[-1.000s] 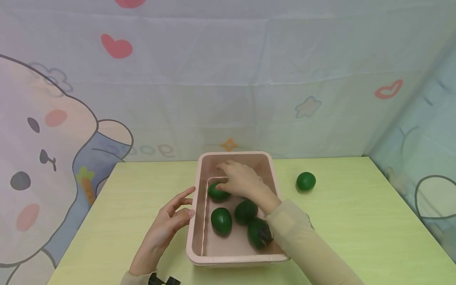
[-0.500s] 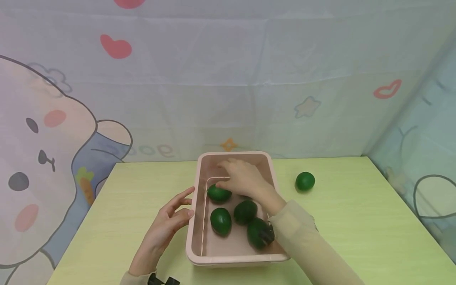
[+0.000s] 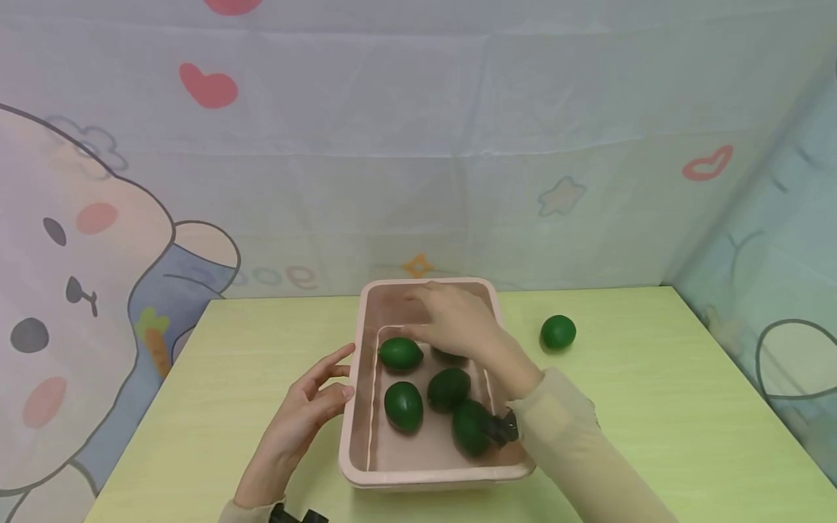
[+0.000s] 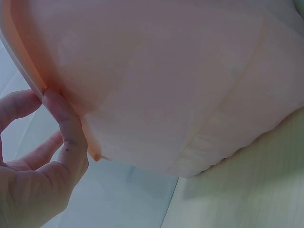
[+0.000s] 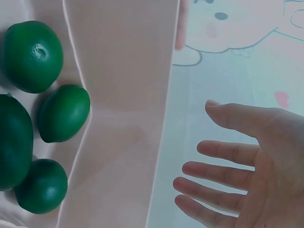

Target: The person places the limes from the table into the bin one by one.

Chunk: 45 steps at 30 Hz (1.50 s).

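Note:
A pink plastic bin (image 3: pixel 437 476) stands on the table with several glossy green limes inside. The back-left lime (image 3: pixel 400 354) lies on its side. In front of it are another lime (image 3: pixel 404 407) and a middle lime (image 3: pixel 449 390). My right hand (image 3: pixel 461 323) hovers over the bin's back part with fingers spread, holding nothing. It partly hides one lime (image 3: pixel 447 356). The right wrist view shows the open palm (image 5: pixel 270 175) apart from the limes. My left hand (image 3: pixel 307 407) rests its thumb and fingertips against the bin's left rim (image 4: pixel 35 78).
One lime (image 3: pixel 558 333) lies on the pale yellow-green table (image 3: pixel 654 407), right of the bin. A cloth with printed cartoons (image 3: pixel 366 145) hangs behind the table. The right wrist strap's black mount (image 3: pixel 503 428) partly covers the front-right lime (image 3: pixel 469 428).
My right hand has moved up and to the right, off the back-left lime, which is now fully visible. My left hand stays against the bin's rim.

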Motion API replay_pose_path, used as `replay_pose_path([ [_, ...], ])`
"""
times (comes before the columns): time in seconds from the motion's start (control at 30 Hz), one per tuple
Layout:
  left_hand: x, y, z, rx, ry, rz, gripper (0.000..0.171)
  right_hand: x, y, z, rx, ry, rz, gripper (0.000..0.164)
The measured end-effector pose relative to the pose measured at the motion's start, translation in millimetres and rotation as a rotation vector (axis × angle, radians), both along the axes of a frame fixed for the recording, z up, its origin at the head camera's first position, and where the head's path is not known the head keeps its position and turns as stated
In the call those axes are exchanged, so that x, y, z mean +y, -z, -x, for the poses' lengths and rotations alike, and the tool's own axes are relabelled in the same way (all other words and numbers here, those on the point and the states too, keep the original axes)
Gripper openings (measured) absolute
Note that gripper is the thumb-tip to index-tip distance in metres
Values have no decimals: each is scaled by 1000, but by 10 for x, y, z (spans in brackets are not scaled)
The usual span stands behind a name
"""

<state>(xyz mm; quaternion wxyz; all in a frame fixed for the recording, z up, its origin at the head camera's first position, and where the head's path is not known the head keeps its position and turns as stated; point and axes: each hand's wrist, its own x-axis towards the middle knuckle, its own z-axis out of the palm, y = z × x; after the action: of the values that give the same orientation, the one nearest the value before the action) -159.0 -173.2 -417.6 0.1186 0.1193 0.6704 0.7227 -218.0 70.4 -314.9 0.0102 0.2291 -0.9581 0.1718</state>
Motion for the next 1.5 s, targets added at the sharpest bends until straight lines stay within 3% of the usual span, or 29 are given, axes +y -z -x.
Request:
replay_pose_path([
  [0.37,-25,8,2,5,6,-6,60,196,-99,-60,96,37,63,47],
  [0.8,3,52,-2,-28,-3,6,61,614,-104,-279,249,27,95,39],
  [1.23,-7,34,15,-19,-8,-2,60,993,101,-204,334,43,92,36],
  [1.5,-15,35,6,-18,-8,5,59,1226,308,-149,357,100,139,37],
])
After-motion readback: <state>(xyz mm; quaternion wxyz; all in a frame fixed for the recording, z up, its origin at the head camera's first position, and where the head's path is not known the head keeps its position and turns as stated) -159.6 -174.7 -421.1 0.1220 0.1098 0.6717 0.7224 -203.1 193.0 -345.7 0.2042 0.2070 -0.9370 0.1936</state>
